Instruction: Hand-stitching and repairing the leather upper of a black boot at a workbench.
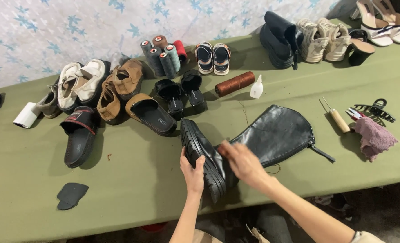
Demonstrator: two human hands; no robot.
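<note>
Black boot lies gripped between both hands.

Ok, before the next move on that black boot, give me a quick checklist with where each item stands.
1. Left hand on the boot's sole: ok, fingers wrap the chunky sole edge.
2. Right hand on the black boot: ok, it rests on the upper near the ankle.
3. Boot supported: ok, it lies on its side on the green table.
4. Zipper state: cannot tell; only the pull shows at the shaft's end.
5. Brown thread spool and glue bottle nearby: ok, behind the boot.
6. Awl reachable: ok, to the right, beside the pink cloth.
</note>
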